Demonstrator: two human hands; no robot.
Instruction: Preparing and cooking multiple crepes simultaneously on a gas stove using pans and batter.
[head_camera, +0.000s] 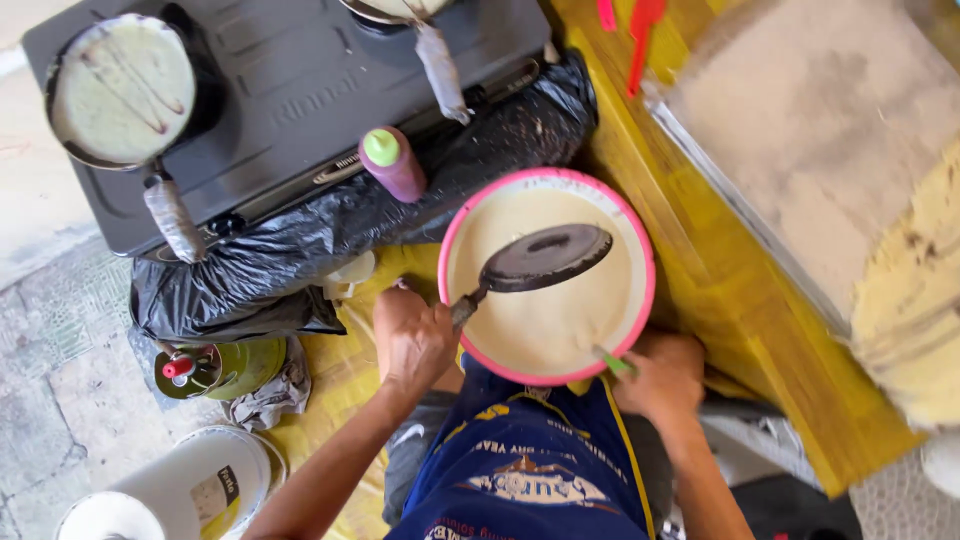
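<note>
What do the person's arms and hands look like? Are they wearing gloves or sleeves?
No gloves and no sleeves show. The left hand and right hand are bare, and both forearms are bare up to the picture's edge. No watch, ring or bracelet can be seen. Between the arms is a blue apron with yellow trim.

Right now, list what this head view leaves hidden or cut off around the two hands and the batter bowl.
- Right hand: it grips a green handle; whatever tool is on its end sits below the pink bowl rim, unseen.
- Small pan in the left hand: only its dark underside shows; its inner face is hidden.
- Second burner pan: cut off by the top edge.
</note>
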